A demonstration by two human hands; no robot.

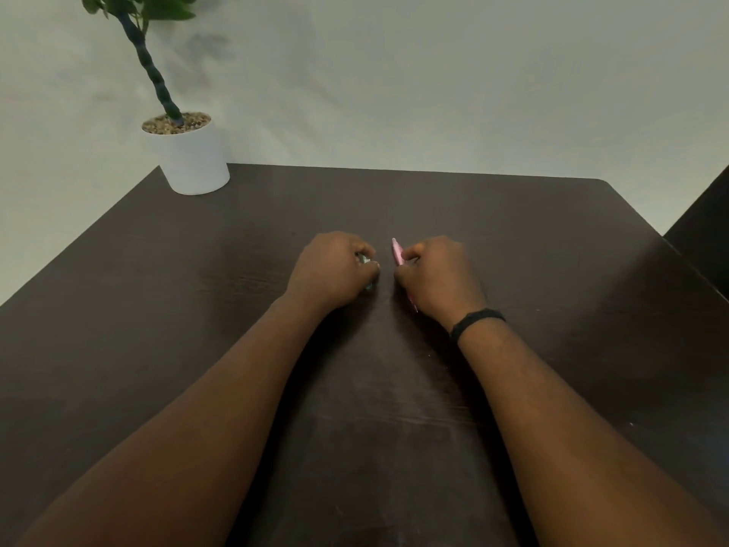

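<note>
Both my hands rest on the dark brown table point(552, 250), close together near its middle. My right hand point(438, 280) grips a pink pen point(397, 252); one end pokes up past my thumb and the other end shows below my palm. My left hand point(329, 270) is curled round a small greenish-teal object point(366, 261), mostly hidden by my fingers, with only a bit showing at the top and under the fist. A narrow gap separates the two hands. A black band point(475, 321) circles my right wrist.
A white pot point(193, 159) holding a plant with a dark twisted stem stands at the table's far left corner. A pale wall runs behind the table. A dark piece of furniture point(706, 227) sits off the right edge.
</note>
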